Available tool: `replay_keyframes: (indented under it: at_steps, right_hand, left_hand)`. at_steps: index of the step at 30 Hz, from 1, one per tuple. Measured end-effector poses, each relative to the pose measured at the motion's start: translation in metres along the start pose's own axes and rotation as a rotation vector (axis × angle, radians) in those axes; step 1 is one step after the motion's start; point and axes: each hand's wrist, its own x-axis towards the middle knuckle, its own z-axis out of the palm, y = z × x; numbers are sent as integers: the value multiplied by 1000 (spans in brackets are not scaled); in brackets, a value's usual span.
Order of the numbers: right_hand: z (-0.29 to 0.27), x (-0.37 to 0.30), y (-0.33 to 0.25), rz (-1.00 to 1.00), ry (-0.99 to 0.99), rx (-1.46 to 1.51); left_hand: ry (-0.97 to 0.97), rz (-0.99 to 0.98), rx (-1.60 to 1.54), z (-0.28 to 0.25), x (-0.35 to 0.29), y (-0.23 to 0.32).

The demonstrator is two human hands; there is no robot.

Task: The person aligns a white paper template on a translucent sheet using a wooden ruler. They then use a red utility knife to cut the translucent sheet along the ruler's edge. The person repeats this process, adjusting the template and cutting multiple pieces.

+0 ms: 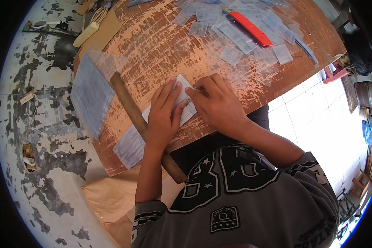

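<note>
White rectangular paper card [185, 108] lies on the scratched, worn wooden board [161, 45]; my left hand [164, 112] presses flat on it, fingers spread. My right hand [217, 104] pinches a thin pointed tool [187, 100] against it, beside the long wooden ruler [129, 108].

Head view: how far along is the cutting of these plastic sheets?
Done: a scatter of small cut plastic pieces lies by the red utility knife. In hand: the left hand presses a white sheet against the wooden ruler while the right hand works a small blade along it. Left: a larger uncut sheet waits at the table's left edge.
</note>
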Motion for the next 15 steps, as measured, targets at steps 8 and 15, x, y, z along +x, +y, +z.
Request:
replay_keyframes:
  at_steps: [8,15]
  right_hand:
    - [1,-3,-1,-29,27,-25]
    - [0,-4,-2,-19,-3,-26]
  left_hand:
    - [5,7,-1,1,0,-2]
    - [-6,15,21,1,-1,-5]
